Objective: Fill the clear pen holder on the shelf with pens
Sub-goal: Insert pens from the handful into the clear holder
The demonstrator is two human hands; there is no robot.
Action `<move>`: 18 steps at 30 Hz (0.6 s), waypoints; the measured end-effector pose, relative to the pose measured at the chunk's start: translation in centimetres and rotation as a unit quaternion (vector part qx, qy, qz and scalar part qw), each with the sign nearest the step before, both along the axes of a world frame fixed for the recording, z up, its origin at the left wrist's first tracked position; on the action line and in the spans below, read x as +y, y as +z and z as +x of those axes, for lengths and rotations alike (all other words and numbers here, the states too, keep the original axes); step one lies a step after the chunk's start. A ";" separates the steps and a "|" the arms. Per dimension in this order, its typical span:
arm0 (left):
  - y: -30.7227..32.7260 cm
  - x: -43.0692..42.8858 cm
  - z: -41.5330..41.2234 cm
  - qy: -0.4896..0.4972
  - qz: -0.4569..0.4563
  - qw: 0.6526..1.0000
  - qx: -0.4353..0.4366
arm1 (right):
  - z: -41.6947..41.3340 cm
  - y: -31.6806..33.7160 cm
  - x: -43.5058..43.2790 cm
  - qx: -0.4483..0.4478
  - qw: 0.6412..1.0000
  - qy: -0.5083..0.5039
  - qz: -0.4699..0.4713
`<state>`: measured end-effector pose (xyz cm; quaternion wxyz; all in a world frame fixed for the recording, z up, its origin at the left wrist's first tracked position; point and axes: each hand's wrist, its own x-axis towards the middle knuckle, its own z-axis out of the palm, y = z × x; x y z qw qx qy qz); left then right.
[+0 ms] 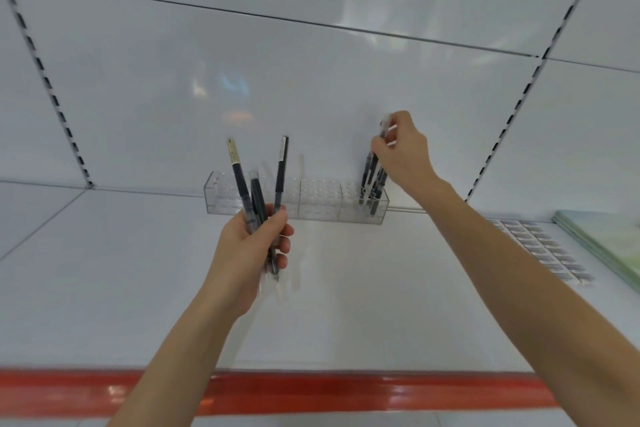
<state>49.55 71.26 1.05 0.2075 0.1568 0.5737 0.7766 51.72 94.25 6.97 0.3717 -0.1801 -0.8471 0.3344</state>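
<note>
left hand (pixel 255 248) upright, grip round spare pens (pixel 241 180); right hand (pixel 403 154) outstretched, grip on pen (pixel 382 131)

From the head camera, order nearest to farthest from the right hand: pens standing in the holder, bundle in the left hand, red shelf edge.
1. Standing pens, right end of the holder, beside the right hand.
2. Bundle of pens, in the left hand.
3. Red shelf edge, front.

White shelf (pixel 346 315), red strip (pixel 311 392) along front edge. Glossy white back panel (pixel 311 80), faint reflections; slotted uprights (pixel 512 111) either side. Greenish sheets (pixel 606 246) at right edge.
</note>
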 end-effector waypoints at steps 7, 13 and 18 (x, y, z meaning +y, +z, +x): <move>-0.1 -0.1 0.0 0.009 -0.002 1.000 0.003 | -0.4 -0.3 1.0 -0.055 0.998 0.005 0.043; -0.1 0.4 0.0 0.001 -0.007 1.000 0.006 | -0.9 0.4 1.4 -0.118 0.992 -0.001 0.053; -0.1 0.4 0.0 -0.002 -0.003 1.000 0.008 | -1.9 1.0 1.1 -0.184 0.977 -0.036 0.099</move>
